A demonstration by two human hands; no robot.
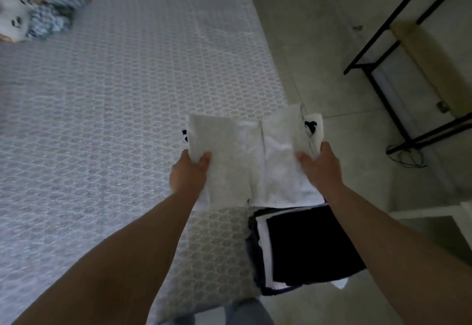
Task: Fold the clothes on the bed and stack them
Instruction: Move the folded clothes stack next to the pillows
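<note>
A folded white garment with small black marks [251,156] is held up over the bed's right edge. My left hand [190,171] grips its left side, thumb on top. My right hand [320,165] grips its right side the same way. Just below it, at the bed's near right corner, lies a stack of folded clothes [306,248] with a black piece on top and white and dark layers under it. A loose pile of unfolded clothes [38,10], white and blue-patterned, sits at the far left of the bed [115,94].
The bed carries a grey patterned cover. To its right is a pale tiled floor [319,56]. A black metal frame with a tan shelf [421,56] stands at the right, with a dark cable [406,153] on the floor beside it.
</note>
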